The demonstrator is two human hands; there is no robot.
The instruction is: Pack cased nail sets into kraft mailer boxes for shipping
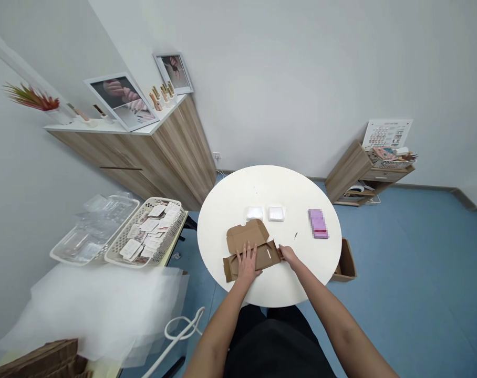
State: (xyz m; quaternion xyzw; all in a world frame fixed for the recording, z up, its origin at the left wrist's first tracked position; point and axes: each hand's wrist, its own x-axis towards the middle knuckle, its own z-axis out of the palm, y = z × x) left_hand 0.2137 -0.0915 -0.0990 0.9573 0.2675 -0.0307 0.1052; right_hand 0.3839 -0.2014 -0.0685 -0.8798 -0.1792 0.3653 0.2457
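Observation:
A brown cardboard box, partly unfolded, lies on the round white table with its lid laid back on the far side. My left hand rests flat on it, fingers spread over the inside. At the box's right end, my right hand has its fingers closed round a side flap; the fingertips are partly hidden. Beyond the lid sit two small white packets, a left one and a right one. A purple pack, blurred into blocks, lies farther right.
The round table stands before me. To the left, one white basket holds many cards and another clear plastic pieces, near white sheets. An open carton stands on the floor at right. A wooden cabinet is behind left.

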